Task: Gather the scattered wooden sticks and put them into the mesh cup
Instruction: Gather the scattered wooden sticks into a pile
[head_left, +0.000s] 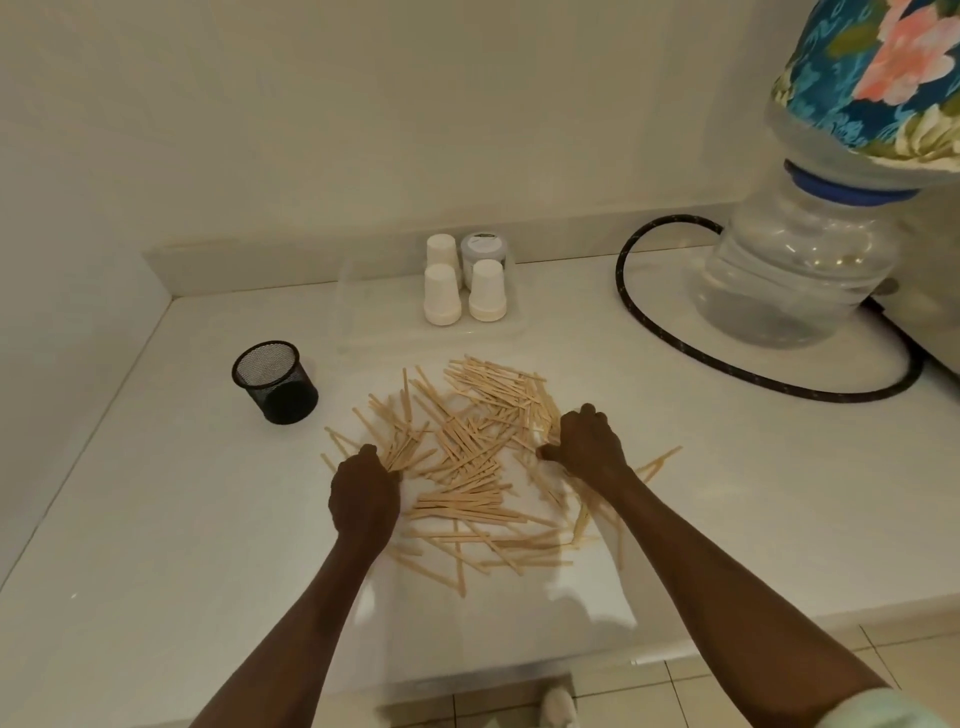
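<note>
A loose heap of wooden sticks (470, 457) lies spread over a white sheet in the middle of the white tabletop (182, 519). The left hand (363, 493) rests at the heap's left edge, seen from the back; its fingers curl down into the sticks there, but the fingertips are hidden under the knuckles, so whether they actually pinch any sticks cannot be told. The right hand (587, 444) sits at the right edge of the heap, knuckles up, fingers bent down onto the sticks with the thumb pointing left; its grip is likewise hidden by the back of the hand. A few sticks pass under the right forearm and show again beyond it.

The black mesh cup (275, 382) stands upright to the left of the heap, apart from it, with nothing visible inside.

Behind the heap, three white paper cups (465, 291) stand upside down beside a small lidded jar (483, 249) whose label is too blurred to read; they seem to sit in a clear tray that is hard to make out. At the right, a large clear water bottle (795, 275) under a flowered cloth cover (878, 78) is cut off by the frame, with a dark hose (649, 322) looping around its base.
</note>
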